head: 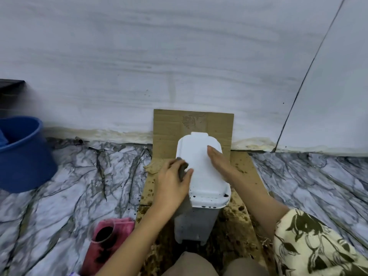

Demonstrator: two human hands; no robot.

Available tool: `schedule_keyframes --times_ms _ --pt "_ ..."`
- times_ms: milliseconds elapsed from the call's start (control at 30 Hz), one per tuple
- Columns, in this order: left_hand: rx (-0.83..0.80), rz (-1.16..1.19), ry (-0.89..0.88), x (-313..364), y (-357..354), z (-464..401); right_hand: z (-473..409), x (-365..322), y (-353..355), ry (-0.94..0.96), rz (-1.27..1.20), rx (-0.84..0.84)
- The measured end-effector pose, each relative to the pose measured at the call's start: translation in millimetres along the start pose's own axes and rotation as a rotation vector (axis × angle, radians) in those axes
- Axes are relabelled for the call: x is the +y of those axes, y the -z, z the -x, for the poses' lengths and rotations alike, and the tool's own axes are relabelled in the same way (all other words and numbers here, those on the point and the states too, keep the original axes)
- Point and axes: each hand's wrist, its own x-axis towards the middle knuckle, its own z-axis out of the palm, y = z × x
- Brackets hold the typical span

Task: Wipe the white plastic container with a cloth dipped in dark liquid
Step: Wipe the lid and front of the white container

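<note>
While the left hand [173, 176] grips the dark cloth [182, 170] at the lid's left edge, the right hand [220, 162] lies flat & open on top, steadying the white plastic container [201, 176], upright on stained cardboard [239, 212]. Best bet: keep that brace firm, wipe w/ overlapping strokes, re-dip in the pink cup [104, 234] when dry.
</note>
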Motion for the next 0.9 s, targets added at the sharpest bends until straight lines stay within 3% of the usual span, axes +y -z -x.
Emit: schedule_keyframes --times_ms 133,200,267,333,400,533,667,900 --pt "-0.42 -0.08 0.017 7 -23 -35 26 -7 6 0.105 -0.001 0.226" --pt "-0.4 -0.126 0.036 -11 -21 -43 43 -8 4 0.213 0.153 0.208" --pt "-0.361 -0.057 0.062 -31 -17 -43 60 -2 -8 0.353 0.389 0.011" --pt "-0.43 0.135 0.147 -43 -17 -39 67 12 -30 0.483 0.677 -0.161" --pt "-0.548 0.277 0.267 -50 -22 -32 66 25 -41 0.52 0.818 -0.157" --pt "-0.63 0.47 0.293 -66 -39 -18 61 31 -11 0.445 0.836 -0.174" --pt "-0.599 0.402 0.264 -83 -62 -8 60 22 20 0.336 0.863 -0.194" --pt "-0.549 0.597 0.397 -112 -77 -16 51 1 -68 0.332 0.846 0.02"
